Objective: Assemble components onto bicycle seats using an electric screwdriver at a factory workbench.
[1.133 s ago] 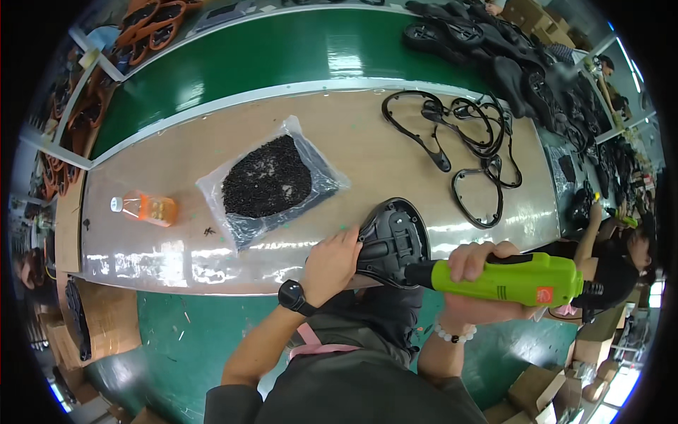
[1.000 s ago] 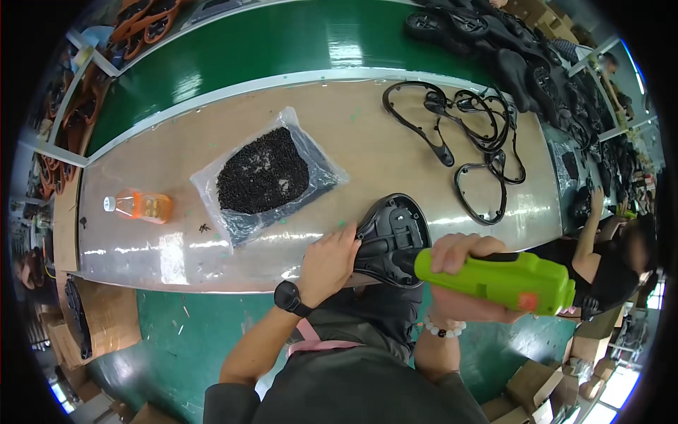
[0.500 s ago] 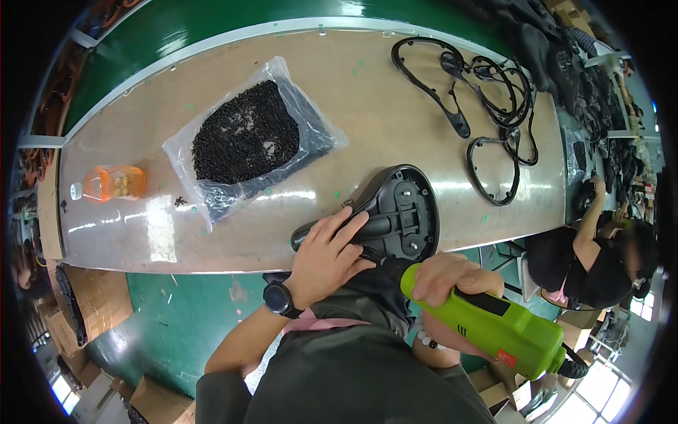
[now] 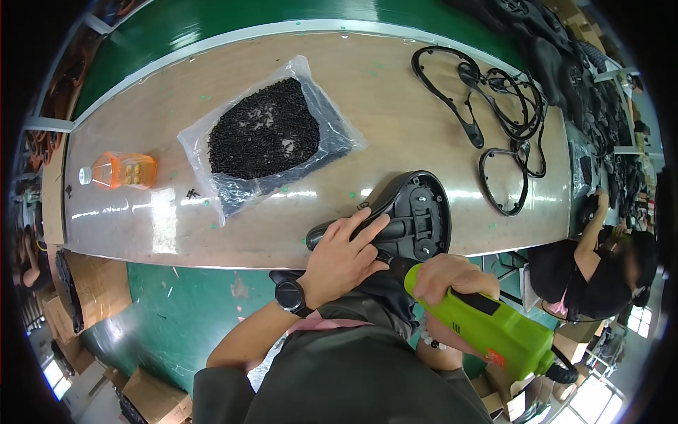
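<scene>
A black bicycle saddle (image 4: pixel 428 198) lies underside up at the near edge of the table, its wide end to the right. My left hand (image 4: pixel 341 258) grips its narrow nose, fingers spread across to the far rim and thumb on the near side. In my right hand (image 4: pixel 452 279) is a green electric screwdriver (image 4: pixel 505 336), its black front end pointing left at the saddle's near side, close to my left thumb. The driver's tip and any screw there are hidden by my fingers.
A clear plastic bag of small black screws (image 4: pixel 265 131) lies open mid-table, with a few loose screws (image 4: pixel 193 193) nearby. An orange drink bottle (image 4: pixel 120 170) lies at left. Black frame-like trim loops (image 4: pixel 505 113) lie far right. Another person (image 4: pixel 593 261) sits beyond the right end.
The view has shifted slightly, so the table and its things appear farther right. My hands, the saddle and the screwdriver keep nearly the same positions relative to each other.
</scene>
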{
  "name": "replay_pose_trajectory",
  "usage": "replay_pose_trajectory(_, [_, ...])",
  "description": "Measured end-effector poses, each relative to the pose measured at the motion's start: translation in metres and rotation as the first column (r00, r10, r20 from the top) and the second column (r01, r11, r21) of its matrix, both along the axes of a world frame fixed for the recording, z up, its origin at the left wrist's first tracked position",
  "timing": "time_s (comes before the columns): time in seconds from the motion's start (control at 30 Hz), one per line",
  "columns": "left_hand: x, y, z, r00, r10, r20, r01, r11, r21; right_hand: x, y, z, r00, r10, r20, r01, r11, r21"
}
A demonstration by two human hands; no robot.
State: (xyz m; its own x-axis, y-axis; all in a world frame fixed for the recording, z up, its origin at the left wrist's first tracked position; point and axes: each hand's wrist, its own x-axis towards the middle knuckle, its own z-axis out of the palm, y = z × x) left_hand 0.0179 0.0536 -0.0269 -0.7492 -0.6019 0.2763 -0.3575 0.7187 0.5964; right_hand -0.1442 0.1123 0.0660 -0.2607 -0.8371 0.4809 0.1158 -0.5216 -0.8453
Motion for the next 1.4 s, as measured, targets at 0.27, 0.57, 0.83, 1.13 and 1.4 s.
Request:
replay_pose_trajectory(0.27, [0.002, -0.005, -0.004, 0.999, -0.048, 0.016, 0.048, 0.998, -0.034, 0.006, -0.014, -0.003, 0.992, 0.067, -0.106, -0.062, 0.997, 0.049])
replay_pose_trajectory(0.57, [0.014, -0.007, 0.009, 0.995, -0.020, 0.102, 0.022, 1.000, -0.020, 0.033, -0.019, -0.001, 0.991, -0.004, 0.137, -0.013, 0.993, 0.121])
replay_pose_trajectory(0.83, [-0.019, 0.020, -0.029, 0.986, -0.083, -0.148, 0.066, 0.991, -0.114, -0.029, 0.031, -0.020, 0.947, 0.093, 0.308, -0.169, 0.959, 0.228])
replay_pose_trajectory(1.13, [0.017, -0.013, 0.003, 0.998, -0.020, 0.058, 0.025, 0.996, -0.087, 0.017, -0.017, -0.003, 0.993, 0.057, -0.101, -0.044, 0.991, 0.123])
replay_pose_trajectory(1.4, [0.002, -0.008, -0.004, 0.997, -0.061, 0.038, 0.063, 0.996, -0.069, 0.001, -0.010, 0.006, 0.977, 0.021, 0.211, -0.042, 0.995, 0.093])
